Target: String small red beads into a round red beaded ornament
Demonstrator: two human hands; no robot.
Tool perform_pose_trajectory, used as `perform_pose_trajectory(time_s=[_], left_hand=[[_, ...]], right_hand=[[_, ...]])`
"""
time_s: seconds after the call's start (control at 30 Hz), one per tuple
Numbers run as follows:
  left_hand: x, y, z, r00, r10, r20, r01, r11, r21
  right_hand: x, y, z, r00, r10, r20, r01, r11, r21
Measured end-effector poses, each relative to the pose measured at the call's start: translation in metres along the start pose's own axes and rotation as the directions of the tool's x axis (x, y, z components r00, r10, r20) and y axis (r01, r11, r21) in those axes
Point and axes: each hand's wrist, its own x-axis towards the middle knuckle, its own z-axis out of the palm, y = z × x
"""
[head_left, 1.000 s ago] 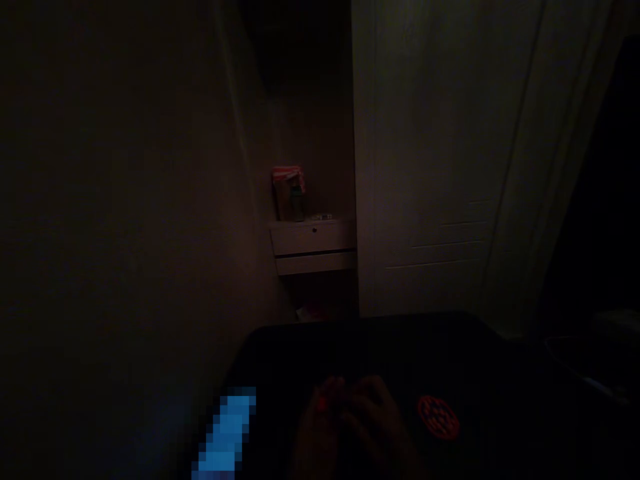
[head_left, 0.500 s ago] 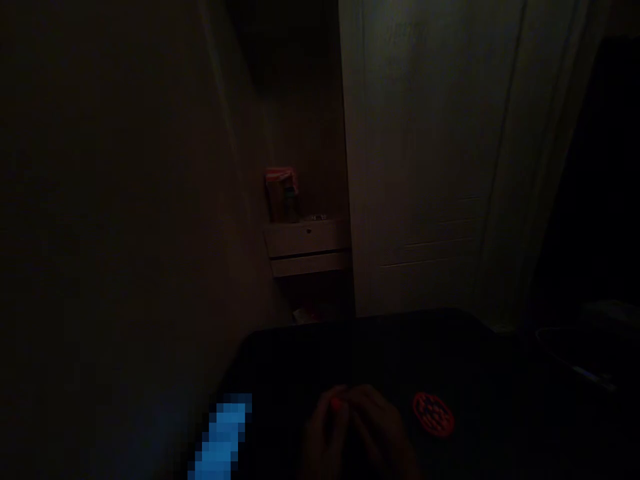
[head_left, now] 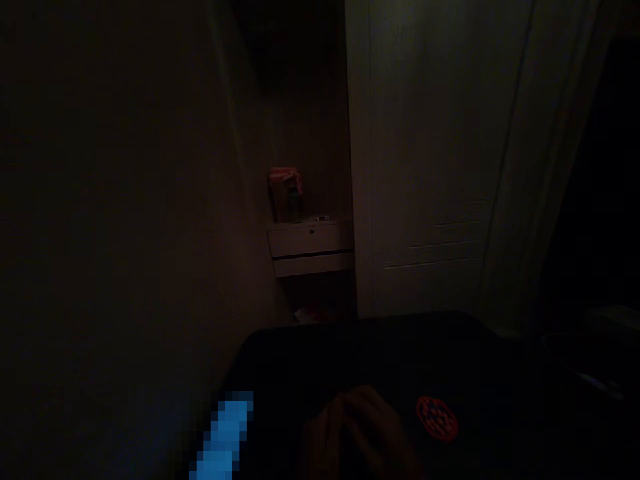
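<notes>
In very dim light, my left hand [head_left: 321,437] and my right hand [head_left: 376,427] meet at the fingertips above a dark surface [head_left: 300,360]. The fingers of both are closed and pinched together. Whatever they hold is hidden between the fingertips. To the right of my right hand lies a flat round thing [head_left: 437,419] with a red rim and several small red marks inside; neither hand touches it.
A pixelated bright blue patch [head_left: 223,437] is at lower left. Behind the dark surface stand a pale wardrobe door [head_left: 425,160] and a drawer unit [head_left: 310,243] with a red-topped packet [head_left: 284,190] on it. A thin cable-like thing [head_left: 600,385] lies far right.
A small red thing that showed at my left fingertips is now out of sight. My left fingers have closed up against the right ones. The view has shifted slightly.
</notes>
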Motion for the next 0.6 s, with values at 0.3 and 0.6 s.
perform_pose_trajectory(time_s=[0.3,0.6], left_hand=[[-0.010,0.001,0.024,0.943,-0.331,0.044,0.328,0.892,-0.310],[-0.014,-0.010,0.048,0.902,-0.412,0.128,0.429,0.825,-0.369]], right_hand=[[-0.005,0.003,0.004,1.000,-0.005,-0.025,0.005,1.000,-0.022],[-0.010,0.001,0.008,0.987,0.140,-0.076,-0.138,0.990,0.030]])
